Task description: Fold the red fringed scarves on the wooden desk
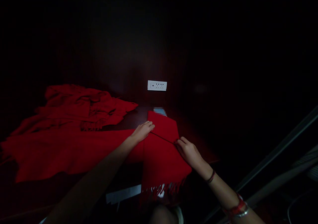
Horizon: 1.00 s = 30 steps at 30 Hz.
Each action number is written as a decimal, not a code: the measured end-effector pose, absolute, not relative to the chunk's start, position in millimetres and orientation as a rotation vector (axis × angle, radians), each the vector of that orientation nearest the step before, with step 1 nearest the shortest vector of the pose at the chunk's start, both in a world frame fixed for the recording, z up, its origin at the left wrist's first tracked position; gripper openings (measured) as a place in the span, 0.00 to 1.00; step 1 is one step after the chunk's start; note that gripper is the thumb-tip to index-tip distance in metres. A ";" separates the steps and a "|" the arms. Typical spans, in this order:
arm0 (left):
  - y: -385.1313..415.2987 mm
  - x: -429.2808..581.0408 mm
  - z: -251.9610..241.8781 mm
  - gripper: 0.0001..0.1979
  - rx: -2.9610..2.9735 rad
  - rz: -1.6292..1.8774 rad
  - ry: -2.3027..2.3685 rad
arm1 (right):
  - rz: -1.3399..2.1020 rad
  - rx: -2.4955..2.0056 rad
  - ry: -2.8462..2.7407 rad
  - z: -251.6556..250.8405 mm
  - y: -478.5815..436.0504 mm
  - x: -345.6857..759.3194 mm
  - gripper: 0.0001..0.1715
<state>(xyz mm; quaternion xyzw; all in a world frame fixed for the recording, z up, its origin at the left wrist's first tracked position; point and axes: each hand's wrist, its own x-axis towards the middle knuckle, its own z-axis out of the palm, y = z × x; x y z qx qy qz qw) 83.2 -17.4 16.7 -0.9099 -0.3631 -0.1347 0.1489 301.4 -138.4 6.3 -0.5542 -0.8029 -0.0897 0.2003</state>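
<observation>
A red fringed cloth [164, 164] lies partly folded on a dark table, its fringe hanging over the front edge. My left hand [144, 130] is closed on the upper left end of a fold line in it. At the right end of that line, my right hand [186, 148] pinches the cloth's edge. A flat length of red cloth [74, 151] stretches away to the left, under the folded part. Behind it is a crumpled heap of red cloth [84, 105].
A white socket panel [157, 85] is on the dark wall behind the table. A small pale blue item [160, 111] lies just behind the folded cloth. Below the table's front edge shows a whitish strip [124, 194]. Pale bars [278, 151] slant at the right.
</observation>
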 end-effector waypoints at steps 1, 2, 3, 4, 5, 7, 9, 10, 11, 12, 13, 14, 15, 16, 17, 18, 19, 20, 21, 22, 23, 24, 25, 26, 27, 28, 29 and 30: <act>-16.9 82.5 16.9 0.09 -2.608 -0.386 -1.051 | -0.257 -1.549 -2.246 5.7 -139.2 301.1 0.12; -16.1 81.7 17.0 0.09 -2.598 -0.386 -1.058 | -0.267 -1.556 -2.246 5.3 -139.6 300.6 0.11; -15.3 80.8 17.0 0.09 -2.587 -0.387 -1.063 | -0.276 -1.567 -2.243 5.1 -139.8 300.0 0.11; -14.4 80.1 16.7 0.09 -2.576 -0.388 -1.070 | -0.283 -1.582 -2.241 5.0 -139.8 299.4 0.11; -13.5 79.3 16.2 0.09 -2.564 -0.386 -1.085 | -0.290 -1.601 -2.235 5.0 -139.7 298.9 0.11; -12.0 78.1 14.4 0.09 -2.543 -0.374 -1.152 | -0.313 -1.644 -2.212 5.2 -139.4 298.2 0.10; -10.8 76.8 12.0 0.08 -2.529 -0.357 -1.252 | -0.339 -1.688 -2.165 5.4 -139.0 297.4 0.09; -10.3 76.1 10.7 0.08 -2.530 -0.349 -1.296 | -0.349 -1.707 -2.133 5.5 -138.8 296.8 0.09; -9.8 75.4 9.3 0.08 -2.536 -0.347 -1.328 | -0.353 -1.722 -2.099 5.4 -138.7 296.2 0.09; -9.2 74.8 8.1 0.08 -2.547 -0.353 -1.345 | -0.353 -1.737 -2.065 5.3 -138.6 295.5 0.09; -8.6 74.2 7.0 0.08 -2.558 -0.365 -1.354 | -0.353 -1.753 -2.034 5.1 -138.9 295.1 0.09; -8.0 73.8 6.2 0.09 -2.571 -0.382 -1.356 | -0.356 -1.769 -2.013 4.8 -139.4 295.0 0.09; -7.3 73.3 5.6 0.08 -2.585 -0.403 -1.359 | -0.357 -1.783 -2.006 4.7 -140.3 295.4 0.10; -6.6 72.8 5.1 0.08 -2.599 -0.428 -1.364 | -0.352 -1.789 -2.018 4.8 -141.6 296.6 0.10; -5.8 72.1 4.8 0.08 -2.614 -0.449 -1.377 | -0.332 -1.780 -2.050 5.3 -143.1 298.5 0.10; -5.1 71.2 4.6 0.08 -2.634 -0.463 -1.385 | -0.292 -1.756 -2.097 6.5 -144.5 301.3 0.10; -4.5 69.9 4.5 0.09 -2.654 -0.472 -1.390 | -0.232 -1.715 -2.153 8.5 -145.5 304.7 0.10; -4.1 68.2 4.3 0.10 -2.676 -0.472 -1.393 | -0.161 -1.666 -2.207 11.6 -145.8 308.3 0.10; -4.0 66.1 4.0 0.13 -2.698 -0.463 -1.396 | -0.094 -1.620 -2.249 15.6 -144.8 311.7 0.11; -4.1 63.8 3.7 0.15 -2.717 -0.446 -1.401 | -0.045 -1.584 -2.273 20.5 -142.2 314.4 0.12; -4.5 61.5 3.2 0.18 -2.733 -0.422 -1.412 | -0.021 -1.562 -2.279 26.1 -137.5 315.8 0.13; -5.0 59.3 2.6 0.20 -2.742 -0.394 -1.438 | -0.020 -1.547 -2.275 32.0 -130.7 315.6 0.14; -5.8 57.4 1.9 0.22 -2.747 -0.358 -1.481 | -0.037 -1.536 -2.266 37.8 -121.8 313.4 0.16; -6.6 56.0 1.2 0.24 -2.745 -0.314 -1.538 | -0.060 -1.519 -2.263 42.9 -111.0 309.2 0.16; -7.5 55.0 0.5 0.27 -2.738 -0.265 -1.608 | -0.080 -1.489 -2.276 46.8 -98.9 303.2 0.17; -8.3 54.5 -0.1 0.30 -2.725 -0.210 -1.684 | -0.094 -1.448 -2.303 49.2 -86.1 296.0 0.18; -9.2 54.4 -0.6 0.32 -2.710 -0.158 -1.752 | -0.092 -1.393 -2.353 49.8 -73.6 287.9 0.19; -10.0 54.5 -0.7 0.35 -2.697 -0.112 -1.804 | -0.080 -1.342 -2.410 48.6 -61.9 279.7 0.22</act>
